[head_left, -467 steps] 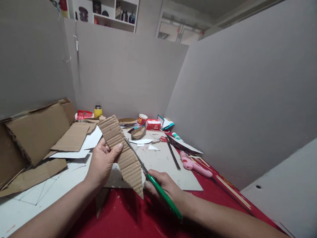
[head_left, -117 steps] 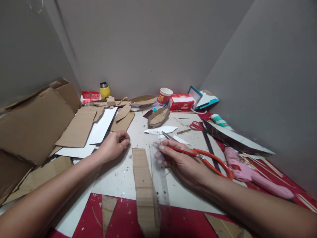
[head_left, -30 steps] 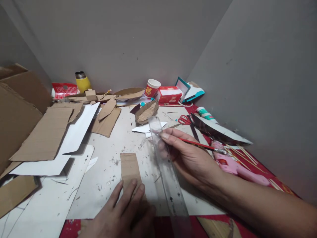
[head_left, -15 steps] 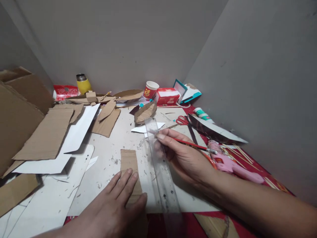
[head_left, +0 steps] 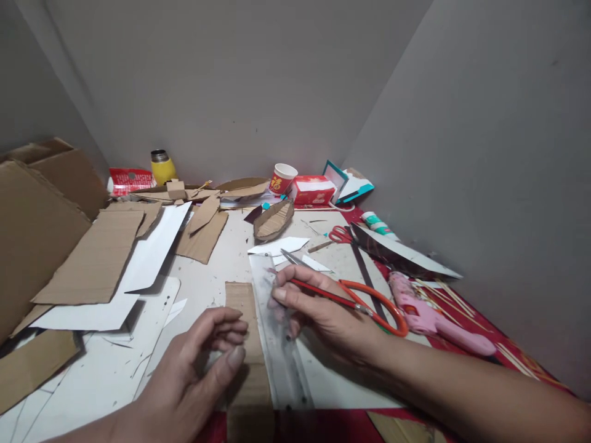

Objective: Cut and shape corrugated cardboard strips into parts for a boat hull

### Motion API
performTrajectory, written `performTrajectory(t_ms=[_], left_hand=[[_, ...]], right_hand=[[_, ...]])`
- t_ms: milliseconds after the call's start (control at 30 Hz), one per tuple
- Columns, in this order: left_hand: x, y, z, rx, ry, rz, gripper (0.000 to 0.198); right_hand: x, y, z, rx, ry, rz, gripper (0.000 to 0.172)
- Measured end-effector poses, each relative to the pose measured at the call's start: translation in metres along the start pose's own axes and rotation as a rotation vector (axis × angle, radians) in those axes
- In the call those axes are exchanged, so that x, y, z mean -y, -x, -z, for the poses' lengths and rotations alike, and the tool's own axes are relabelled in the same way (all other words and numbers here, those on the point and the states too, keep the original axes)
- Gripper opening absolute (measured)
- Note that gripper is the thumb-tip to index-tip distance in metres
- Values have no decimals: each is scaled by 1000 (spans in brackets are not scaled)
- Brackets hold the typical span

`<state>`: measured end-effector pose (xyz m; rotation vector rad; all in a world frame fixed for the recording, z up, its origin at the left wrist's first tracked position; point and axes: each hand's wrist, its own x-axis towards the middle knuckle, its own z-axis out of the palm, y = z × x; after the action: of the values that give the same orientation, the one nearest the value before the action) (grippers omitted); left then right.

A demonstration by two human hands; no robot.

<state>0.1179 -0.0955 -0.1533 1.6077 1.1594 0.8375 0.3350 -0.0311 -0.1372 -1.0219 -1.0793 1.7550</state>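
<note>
A narrow cardboard strip (head_left: 240,295) lies lengthwise in front of me. My left hand (head_left: 207,357) is raised just over its left side, fingers curved and apart, holding nothing. Beside the strip's right edge is a clear plastic ruler (head_left: 279,363), slightly blurred. My right hand (head_left: 318,307) pinches the ruler's right edge between thumb and fingers. A red and black pencil (head_left: 323,291) is also tucked in that hand, pointing to the upper left. Orange-handled scissors (head_left: 397,307) lie partly hidden behind the right hand, their blades showing past the fingers.
Cardboard pieces (head_left: 92,252) and white sheets (head_left: 157,246) pile up at left. Farther back are a leaf-shaped cardboard piece (head_left: 274,223), a paper cup (head_left: 282,178) and a yellow bottle (head_left: 163,169). At right are a pink glue gun (head_left: 427,317), red-handled scissors (head_left: 340,234) and thin sticks (head_left: 457,301).
My left hand has lifted off the cardboard strip, its fingers now curled. My right hand has brought the ruler left and nearer, alongside the strip. The orange-handled scissors show more.
</note>
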Motion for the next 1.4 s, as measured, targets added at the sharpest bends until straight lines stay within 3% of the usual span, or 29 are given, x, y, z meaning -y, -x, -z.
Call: performTrajectory(t_ms=[133,233,467,600,700,833,1000,1100,1267,1400], left_hand=[[-12,-10,-9,112,482,254,27],[-14,-13,-14,143,621,327,26],[-10,-19,-2,95,608,333,29],[-10,-25,12,-29,513,357,34],[-9,-28,16,-57,421,410,35],[-6,-26,14,-40,396,430,50],[-4,-22,9,-33,396,433,78],[-3,-23,8,-47,418,423,87],[-3,-28,6,-119,500,401,94],[-9,-30,2,-159,542,362,93]], right_hand=[[-8,3,-6,92,4,11,25],[-13,6,-7,153,34,-8,25],[-5,8,-3,183,105,-20,29],[5,2,3,103,303,162,20],[5,0,5,134,579,282,16],[-4,1,7,167,946,377,35],[-17,3,13,222,1125,493,49],[-18,1,13,225,1140,497,47],[-12,1,10,191,1001,491,26],[-14,5,6,207,783,339,20]])
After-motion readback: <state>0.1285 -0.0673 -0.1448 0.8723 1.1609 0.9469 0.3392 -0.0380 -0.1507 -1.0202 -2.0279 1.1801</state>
